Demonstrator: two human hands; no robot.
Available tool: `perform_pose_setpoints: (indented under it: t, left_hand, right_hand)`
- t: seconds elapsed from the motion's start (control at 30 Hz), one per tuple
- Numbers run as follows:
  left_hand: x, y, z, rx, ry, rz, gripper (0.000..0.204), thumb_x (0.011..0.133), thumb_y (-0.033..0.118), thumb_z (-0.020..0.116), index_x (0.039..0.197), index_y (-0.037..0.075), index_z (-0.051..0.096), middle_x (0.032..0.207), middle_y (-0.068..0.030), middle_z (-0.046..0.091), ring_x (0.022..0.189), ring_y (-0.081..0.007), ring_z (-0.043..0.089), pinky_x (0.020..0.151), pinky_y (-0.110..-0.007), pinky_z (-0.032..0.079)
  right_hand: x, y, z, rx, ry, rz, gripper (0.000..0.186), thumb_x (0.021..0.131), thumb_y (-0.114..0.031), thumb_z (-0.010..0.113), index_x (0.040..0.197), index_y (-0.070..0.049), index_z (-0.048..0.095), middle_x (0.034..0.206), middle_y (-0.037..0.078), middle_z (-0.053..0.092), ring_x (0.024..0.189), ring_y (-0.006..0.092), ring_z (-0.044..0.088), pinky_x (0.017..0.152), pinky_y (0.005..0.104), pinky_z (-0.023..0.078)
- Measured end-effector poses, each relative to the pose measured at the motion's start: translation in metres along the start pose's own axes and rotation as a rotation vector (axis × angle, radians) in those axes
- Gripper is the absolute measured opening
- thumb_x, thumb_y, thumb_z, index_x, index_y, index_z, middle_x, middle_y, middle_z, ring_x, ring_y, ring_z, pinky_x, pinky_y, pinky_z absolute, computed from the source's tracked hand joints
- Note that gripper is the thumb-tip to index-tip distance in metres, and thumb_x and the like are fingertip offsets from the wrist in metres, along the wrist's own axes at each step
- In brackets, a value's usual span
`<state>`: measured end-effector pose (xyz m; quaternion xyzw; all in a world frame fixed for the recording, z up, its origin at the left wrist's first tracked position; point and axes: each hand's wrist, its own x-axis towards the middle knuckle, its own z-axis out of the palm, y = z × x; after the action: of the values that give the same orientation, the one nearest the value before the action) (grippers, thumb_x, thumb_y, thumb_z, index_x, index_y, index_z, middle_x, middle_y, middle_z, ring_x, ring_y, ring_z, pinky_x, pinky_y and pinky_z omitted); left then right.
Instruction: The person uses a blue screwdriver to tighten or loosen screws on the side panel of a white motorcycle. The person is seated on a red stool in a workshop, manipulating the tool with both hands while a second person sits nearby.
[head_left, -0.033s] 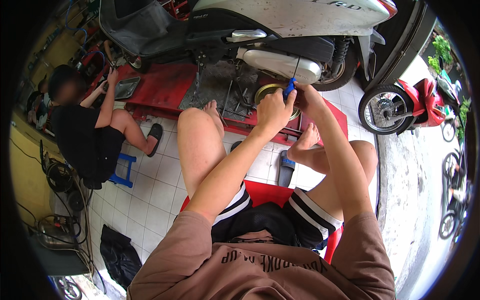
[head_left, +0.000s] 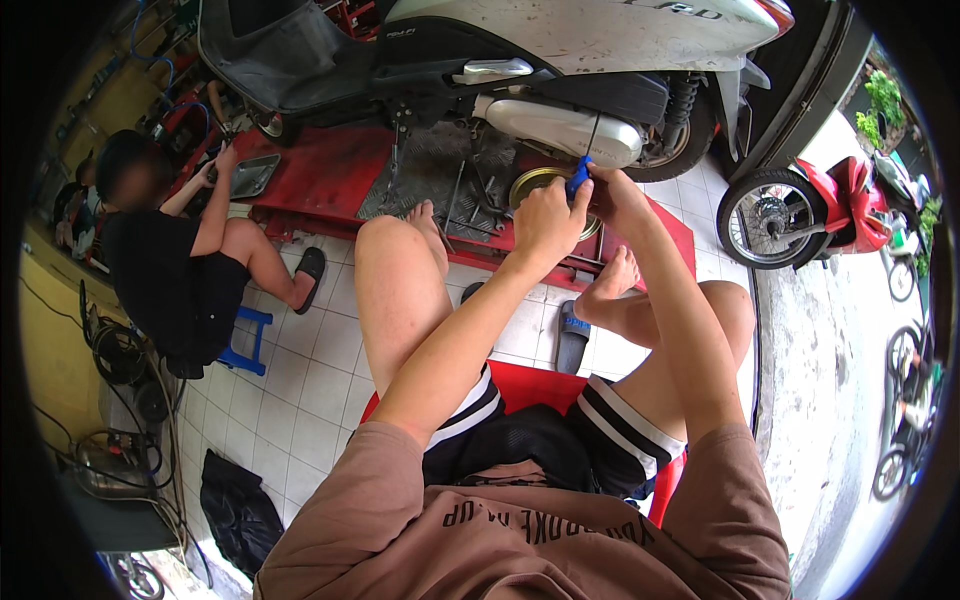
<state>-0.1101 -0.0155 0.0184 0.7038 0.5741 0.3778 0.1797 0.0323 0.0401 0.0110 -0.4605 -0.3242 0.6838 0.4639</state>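
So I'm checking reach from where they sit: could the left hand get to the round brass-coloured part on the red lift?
Probably yes: the left hand is right above the round brass-coloured part, with nothing visibly between; only the blue tool occupies it.

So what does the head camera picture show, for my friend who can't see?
Both hands, left and right, hold a small blue tool beside a silver scooter on a red lift. Another person sits at left.

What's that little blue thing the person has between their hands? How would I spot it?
Find the silver scooter raised on the red lift platform. Just below its engine casing, both hands meet: the left hand and right hand. The small blue tool handle sticks up between them, the only bright blue thing among grey metal and a round brass-coloured part.
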Motion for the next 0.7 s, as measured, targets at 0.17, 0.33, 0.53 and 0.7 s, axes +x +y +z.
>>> perform_pose_setpoints:
  t: [0.17, 0.33, 0.53, 0.7]
  left_hand:
    - [-0.003, 0.001, 0.001, -0.006, 0.078, 0.059, 0.047, 0.087, 0.045, 0.055, 0.092, -0.002, 0.055, 0.077, -0.0243, 0.065, 0.074, -0.0413, 0.065, 0.066, -0.048, 0.052]
    - [-0.003, -0.001, 0.002, -0.001, 0.133, 0.12, 0.045, 0.088, 0.043, 0.054, 0.091, -0.002, 0.056, 0.082, -0.0251, 0.064, 0.076, -0.0408, 0.064, 0.07, -0.048, 0.052]
    - [0.007, -0.01, 0.008, -0.169, -0.001, -0.031, 0.044, 0.093, 0.038, 0.048, 0.083, -0.003, 0.061, 0.084, -0.0264, 0.064, 0.079, -0.0433, 0.063, 0.073, -0.05, 0.05]
    - [0.001, -0.002, 0.002, -0.138, 0.04, -0.037, 0.043, 0.087, 0.041, 0.056, 0.087, -0.002, 0.058, 0.083, -0.0247, 0.065, 0.078, -0.0421, 0.064, 0.072, -0.049, 0.051]
  right_hand:
    - [0.0, 0.001, 0.003, -0.008, 0.019, -0.072, 0.021, 0.096, -0.024, 0.049, 0.101, -0.006, 0.058, 0.085, 0.004, 0.061, 0.076, 0.0153, 0.059, 0.07, 0.0311, 0.051]
    - [-0.005, 0.0, 0.008, -0.054, 0.074, -0.083, 0.019, 0.095, -0.024, 0.05, 0.096, -0.008, 0.059, 0.082, 0.003, 0.06, 0.073, 0.0142, 0.057, 0.068, 0.0294, 0.049]
    - [0.002, 0.0, 0.0, 0.137, -0.03, 0.01, 0.02, 0.094, -0.027, 0.052, 0.089, -0.009, 0.059, 0.077, 0.003, 0.06, 0.065, 0.0156, 0.05, 0.063, 0.0284, 0.042]
    - [-0.007, 0.0, 0.008, 0.048, -0.003, -0.062, 0.019, 0.093, -0.027, 0.056, 0.092, -0.008, 0.059, 0.079, 0.002, 0.059, 0.07, 0.0156, 0.054, 0.066, 0.0302, 0.046]
